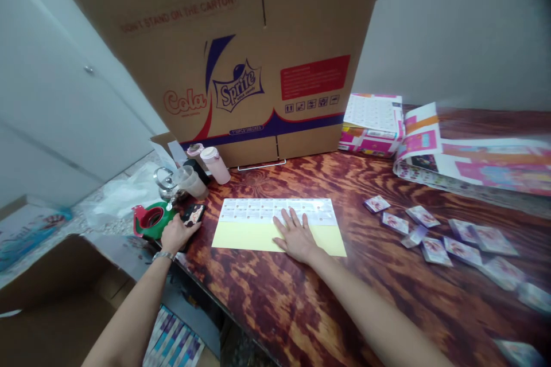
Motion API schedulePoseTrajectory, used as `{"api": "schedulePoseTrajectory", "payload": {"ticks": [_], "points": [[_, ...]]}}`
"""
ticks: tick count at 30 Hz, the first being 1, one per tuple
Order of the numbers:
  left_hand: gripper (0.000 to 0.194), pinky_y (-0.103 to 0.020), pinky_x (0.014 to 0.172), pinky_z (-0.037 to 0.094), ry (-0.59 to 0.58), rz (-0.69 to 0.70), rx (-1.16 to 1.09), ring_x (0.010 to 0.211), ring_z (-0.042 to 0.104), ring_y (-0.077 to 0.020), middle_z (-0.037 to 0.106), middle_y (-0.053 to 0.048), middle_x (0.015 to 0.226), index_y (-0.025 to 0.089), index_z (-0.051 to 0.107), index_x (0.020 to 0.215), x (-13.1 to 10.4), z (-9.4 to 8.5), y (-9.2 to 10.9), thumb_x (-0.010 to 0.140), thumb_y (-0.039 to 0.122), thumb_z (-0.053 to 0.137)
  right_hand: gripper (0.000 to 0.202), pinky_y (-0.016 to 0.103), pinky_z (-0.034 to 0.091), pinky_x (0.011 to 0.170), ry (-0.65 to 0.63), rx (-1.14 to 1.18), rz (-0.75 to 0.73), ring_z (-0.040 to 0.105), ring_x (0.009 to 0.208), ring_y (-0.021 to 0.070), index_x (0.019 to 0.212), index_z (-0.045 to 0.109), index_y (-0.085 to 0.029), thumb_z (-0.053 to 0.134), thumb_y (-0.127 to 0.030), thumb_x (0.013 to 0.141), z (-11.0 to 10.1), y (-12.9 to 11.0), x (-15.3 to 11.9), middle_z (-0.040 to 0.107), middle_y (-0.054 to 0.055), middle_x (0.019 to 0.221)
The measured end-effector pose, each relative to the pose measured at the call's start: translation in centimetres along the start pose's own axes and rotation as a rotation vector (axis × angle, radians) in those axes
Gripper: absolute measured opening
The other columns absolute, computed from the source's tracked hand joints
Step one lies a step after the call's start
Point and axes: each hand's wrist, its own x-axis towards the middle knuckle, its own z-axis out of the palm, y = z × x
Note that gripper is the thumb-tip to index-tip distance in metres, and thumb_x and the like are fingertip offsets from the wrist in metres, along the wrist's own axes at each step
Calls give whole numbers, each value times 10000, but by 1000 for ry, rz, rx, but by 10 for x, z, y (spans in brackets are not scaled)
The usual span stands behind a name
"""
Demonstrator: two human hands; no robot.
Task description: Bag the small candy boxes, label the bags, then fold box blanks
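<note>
"Yellow and white paper, a sheet (249, 234) of it, lies flat on the dark wood-grained surface (275, 304) in the head view, straight in front of the person. What are the hands doing?"

"Their right hand (298, 241) is spread palm-down on the sheet, fingers apart, pinching nothing. Their left hand (174, 235) is over at the surface's edge, between a green tape dispenser (157, 231) and a dark patterned phone (194, 215). Its fingers reach over the phone's near end, but whether they grip anything cannot be told."

"How far along does it look?"

"Partway, as a judgement. The sheet's far strip carries printed white labels; its near part is bare yellow backing. So the printed strip seems to be what is left."

"And the small packs (396, 222) scattered to the right?"

"Several lie apart from the sheet, some overlapping. Those farthest right are blurred, and whether any bears a label is too small to tell. Behind the sheet stands a large brown carton (241, 126)."
</note>
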Motion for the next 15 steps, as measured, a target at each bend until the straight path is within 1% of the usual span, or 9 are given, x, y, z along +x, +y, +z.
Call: {"api": "schedulePoseTrajectory", "payload": {"ticks": [4, 8, 10, 15], "points": [[907, -370, 712, 460, 29, -45, -30, 915, 616, -353, 636, -201, 966, 66, 420, 1220, -8, -7, 2, 650, 771, 404, 682, 589, -61, 1036, -18, 11, -14, -102, 1370, 316, 1442, 166, -270, 234, -631, 867, 0, -9, 17, 24, 81, 1523], [887, -349, 755, 455, 47, -19, -44, 960, 606, -329, 623, -186, 1028, 98, 415, 1233, -11, -13, 7, 645, 762, 433, 679, 584, -81, 1032, -22, 13, -13, -108, 1370, 310, 1442, 164, -277, 238, -629, 866, 2, -15, 27, 19, 76, 1524], [857, -347, 755, 453, 50, -16, -39, 952, 608, -325, 622, -182, 1020, 104, 428, 1219, -10, -13, 11, 654, 748, 439, 677, 581, -87, 1032, -18, 15, -14, -105, 1371, 305, 1441, 162, -283, 227, -633, 865, 2, -16, 29, 23, 74, 1524], [787, -370, 718, 454, 40, -41, -12, 893, 617, -350, 622, -204, 966, 71, 467, 1152, -8, -6, 16, 670, 694, 471, 672, 562, -84, 1042, -14, 7, 3, -92, 1376, 292, 1440, 158, -298, 206, -642, 864, -1, -14, 32, 36, 59, 1526]]}}
